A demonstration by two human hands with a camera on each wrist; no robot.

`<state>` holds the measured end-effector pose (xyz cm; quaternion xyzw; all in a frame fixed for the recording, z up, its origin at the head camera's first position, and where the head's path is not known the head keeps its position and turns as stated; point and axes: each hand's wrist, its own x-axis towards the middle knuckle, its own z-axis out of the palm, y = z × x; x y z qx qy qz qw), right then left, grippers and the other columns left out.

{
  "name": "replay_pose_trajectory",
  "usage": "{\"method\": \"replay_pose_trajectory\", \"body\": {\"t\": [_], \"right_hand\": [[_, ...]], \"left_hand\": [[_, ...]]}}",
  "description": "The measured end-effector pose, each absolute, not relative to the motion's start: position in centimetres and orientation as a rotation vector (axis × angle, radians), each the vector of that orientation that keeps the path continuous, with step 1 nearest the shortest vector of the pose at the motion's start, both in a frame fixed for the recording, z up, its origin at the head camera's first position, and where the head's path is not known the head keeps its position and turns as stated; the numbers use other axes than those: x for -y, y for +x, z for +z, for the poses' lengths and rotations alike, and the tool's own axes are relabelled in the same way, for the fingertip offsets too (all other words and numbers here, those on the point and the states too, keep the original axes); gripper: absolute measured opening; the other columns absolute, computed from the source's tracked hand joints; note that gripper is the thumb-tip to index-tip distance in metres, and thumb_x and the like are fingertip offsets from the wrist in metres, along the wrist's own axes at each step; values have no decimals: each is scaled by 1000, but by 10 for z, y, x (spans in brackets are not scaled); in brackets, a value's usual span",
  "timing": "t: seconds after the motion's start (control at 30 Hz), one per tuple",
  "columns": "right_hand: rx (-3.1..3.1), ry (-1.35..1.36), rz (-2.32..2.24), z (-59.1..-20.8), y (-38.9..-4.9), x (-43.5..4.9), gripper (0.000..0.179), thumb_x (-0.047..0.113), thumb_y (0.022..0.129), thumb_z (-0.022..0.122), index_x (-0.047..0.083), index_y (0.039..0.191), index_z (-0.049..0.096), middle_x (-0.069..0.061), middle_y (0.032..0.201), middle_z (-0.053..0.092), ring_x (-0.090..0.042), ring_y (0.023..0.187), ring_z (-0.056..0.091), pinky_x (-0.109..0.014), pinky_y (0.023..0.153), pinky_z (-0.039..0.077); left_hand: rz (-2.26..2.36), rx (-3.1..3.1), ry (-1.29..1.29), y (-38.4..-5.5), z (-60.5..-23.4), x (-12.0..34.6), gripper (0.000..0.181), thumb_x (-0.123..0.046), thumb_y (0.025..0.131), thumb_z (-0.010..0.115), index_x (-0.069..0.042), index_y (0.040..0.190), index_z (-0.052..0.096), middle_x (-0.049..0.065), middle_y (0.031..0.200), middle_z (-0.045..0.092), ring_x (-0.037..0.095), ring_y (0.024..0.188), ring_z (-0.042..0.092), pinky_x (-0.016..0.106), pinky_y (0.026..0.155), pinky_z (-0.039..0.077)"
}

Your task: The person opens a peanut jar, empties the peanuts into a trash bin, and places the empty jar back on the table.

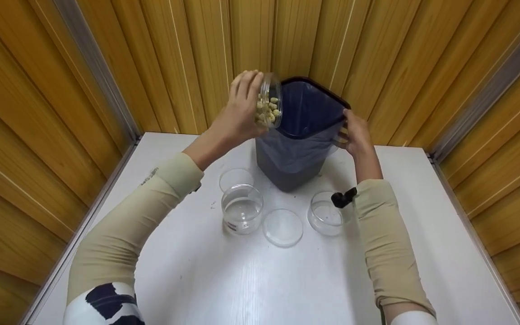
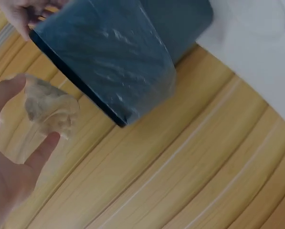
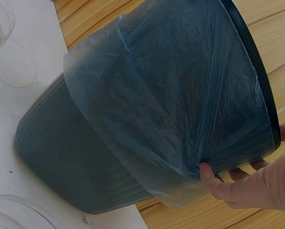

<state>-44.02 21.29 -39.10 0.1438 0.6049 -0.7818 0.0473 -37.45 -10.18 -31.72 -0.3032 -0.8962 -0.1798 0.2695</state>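
My left hand (image 1: 241,110) grips a clear round jar (image 1: 266,85), turned on its side with its mouth toward the trash bin (image 1: 282,174). Small pale yellow-green, nut-like pieces (image 1: 272,112) lie inside the jar, near its mouth. In the left wrist view, thumb and finger span the see-through jar (image 2: 51,107), beside the bin's rim. My right hand (image 1: 357,133) holds the bin at the right of its dark rim. In the right wrist view its fingers curl at the rim, and one fingertip presses the thin blue liner (image 3: 147,95) folded over the outside.
On the white table (image 1: 242,289), before the bin, stand two clear containers, a taller one (image 1: 242,210) and a lower one (image 1: 325,214). Near them lie two clear round lids, one in front (image 1: 282,228) and one behind (image 1: 236,178). A wood-panelled wall (image 1: 197,58) rises behind.
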Motion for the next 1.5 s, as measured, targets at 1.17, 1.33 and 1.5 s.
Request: {"method": "replay_pose_trajectory", "body": {"t": [1.17,1.33,1.5], "right_hand": [[-1987,371,-2358,-398,-438,-196,60,41,104,46,8,153,35,-14,145,37,-37,137,36,-53,112,40],[-2004,349,-2384,-398,-437,-196,51,41,104,46,7,142,43,-6,118,42,-29,118,42,-52,108,42],[-1992,356,-2387,-397,-436,-198,50,41,104,46,7,141,43,-5,115,40,-28,117,43,-52,110,42]], "left_hand": [[113,2564,-924,-403,-296,73,91,-6,90,66,-3,162,11,18,166,15,36,155,7,40,65,61],[232,2450,-955,-404,-298,72,80,5,91,54,-1,161,17,19,166,19,37,154,12,37,61,60],[368,2307,-983,-406,-301,70,66,8,96,43,1,159,23,21,163,27,40,152,20,34,59,60]]}}
